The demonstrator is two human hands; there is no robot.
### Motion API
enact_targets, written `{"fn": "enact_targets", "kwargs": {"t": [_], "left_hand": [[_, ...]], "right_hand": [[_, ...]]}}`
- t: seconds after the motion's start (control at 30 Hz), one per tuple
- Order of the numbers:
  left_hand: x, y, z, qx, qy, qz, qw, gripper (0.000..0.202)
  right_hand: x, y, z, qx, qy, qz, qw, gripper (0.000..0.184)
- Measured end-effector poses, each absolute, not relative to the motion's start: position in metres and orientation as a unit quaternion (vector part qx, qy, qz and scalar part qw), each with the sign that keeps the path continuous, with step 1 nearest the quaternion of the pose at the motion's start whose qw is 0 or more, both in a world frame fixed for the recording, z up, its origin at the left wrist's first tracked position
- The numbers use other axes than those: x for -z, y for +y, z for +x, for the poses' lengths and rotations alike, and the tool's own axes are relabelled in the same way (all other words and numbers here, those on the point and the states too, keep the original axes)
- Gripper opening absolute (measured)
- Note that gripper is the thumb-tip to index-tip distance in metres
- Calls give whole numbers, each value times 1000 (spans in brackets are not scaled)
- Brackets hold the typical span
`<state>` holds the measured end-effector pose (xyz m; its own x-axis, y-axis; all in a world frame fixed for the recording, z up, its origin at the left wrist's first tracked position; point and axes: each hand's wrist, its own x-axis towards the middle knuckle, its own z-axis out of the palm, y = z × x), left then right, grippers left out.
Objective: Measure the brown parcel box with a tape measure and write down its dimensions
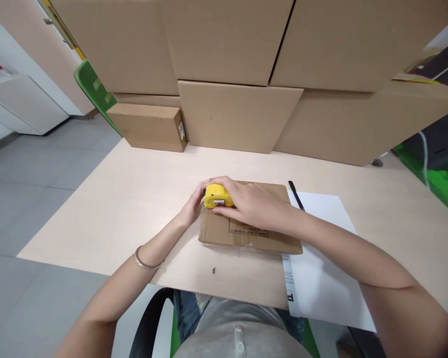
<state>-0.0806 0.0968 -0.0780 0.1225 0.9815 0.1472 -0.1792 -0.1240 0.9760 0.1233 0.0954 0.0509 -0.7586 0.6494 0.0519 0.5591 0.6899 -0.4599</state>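
A yellow tape measure (215, 196) rests over the far left part of a taped cardboard box (220, 231), which lies flat on the table and bears a printed label. My right hand (251, 201) wraps round the tape measure from the right, thumb along its near side, fingers over the top. At the box's left side, my left hand (192, 206) is right beside the tape measure's black end. Most of its fingers are hidden behind the tape measure and my other hand, so their grip does not show. No drawn-out blade is visible.
White paper (328, 278) lies right of the box, partly under my right forearm, with a black pen (295, 195) at its top edge. A closed carton (149, 127) stands at the back left of the table (108, 214). Large cardboard panels (239, 117) wall off the back.
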Motion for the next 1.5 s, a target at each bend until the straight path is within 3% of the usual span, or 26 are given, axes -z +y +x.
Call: {"fn": "enact_targets", "kwargs": {"t": [0.13,0.43,0.73,0.9,1.1,1.23,1.37,1.43,1.5], "left_hand": [[80,100,-91,-489,386,628,466,53],[83,103,-100,-455,370,654,478,42],[78,100,-98,-458,394,642,471,46],[81,103,-98,-454,396,645,470,48],[81,102,-93,-503,378,614,476,50],[78,102,-84,-534,364,572,506,55],[68,99,-83,-536,371,562,510,56],[56,93,-87,-514,378,601,482,63],[38,82,-89,-470,394,695,376,67]], "right_hand": [[-48,93,155,-239,-893,-368,99,44],[-47,73,288,-302,-804,-498,117,36],[-36,66,307,-288,-785,-530,141,37],[-54,71,290,-283,-813,-497,111,35],[-64,92,186,-223,-892,-384,80,28],[-62,101,131,-185,-941,-265,98,34],[-66,106,119,-175,-954,-224,97,25],[-74,106,131,-191,-949,-229,103,26],[-84,104,153,-213,-936,-256,114,30]]}}
